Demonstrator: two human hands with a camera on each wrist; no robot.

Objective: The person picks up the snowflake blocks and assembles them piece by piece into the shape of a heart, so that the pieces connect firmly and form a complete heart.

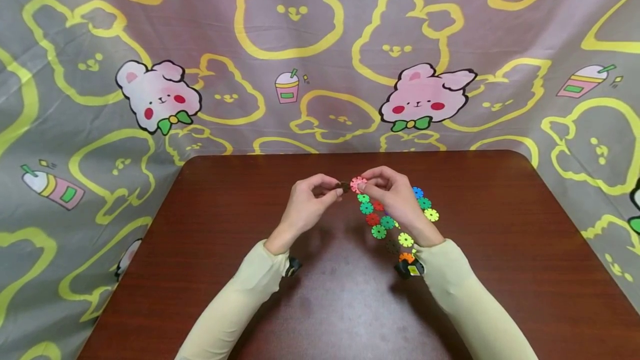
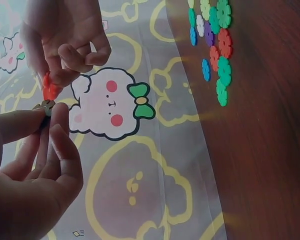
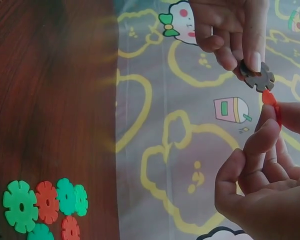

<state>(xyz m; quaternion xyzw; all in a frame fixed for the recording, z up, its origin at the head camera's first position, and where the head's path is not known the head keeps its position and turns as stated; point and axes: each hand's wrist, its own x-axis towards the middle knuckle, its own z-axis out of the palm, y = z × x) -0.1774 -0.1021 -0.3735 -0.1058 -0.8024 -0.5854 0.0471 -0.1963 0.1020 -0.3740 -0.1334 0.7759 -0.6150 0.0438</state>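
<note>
My left hand (image 1: 306,204) pinches a dark brown notched plastic snowflake disc (image 3: 261,80) between thumb and fingertips. Opposite it, a red snowflake disc (image 1: 356,184) is held by my right hand (image 1: 397,200), also between thumb and fingers. The two discs are raised above the table, edge to edge and at an angle to each other in the right wrist view. Whether their notches interlock I cannot tell. Fingers cover part of each disc.
More snowflake discs in several colours lie on the brown table (image 1: 225,210) below and around my right forearm, including a green disc (image 1: 379,231), a yellow disc (image 1: 431,215) and an orange disc (image 1: 406,258). A patterned curtain (image 1: 320,76) hangs behind the table.
</note>
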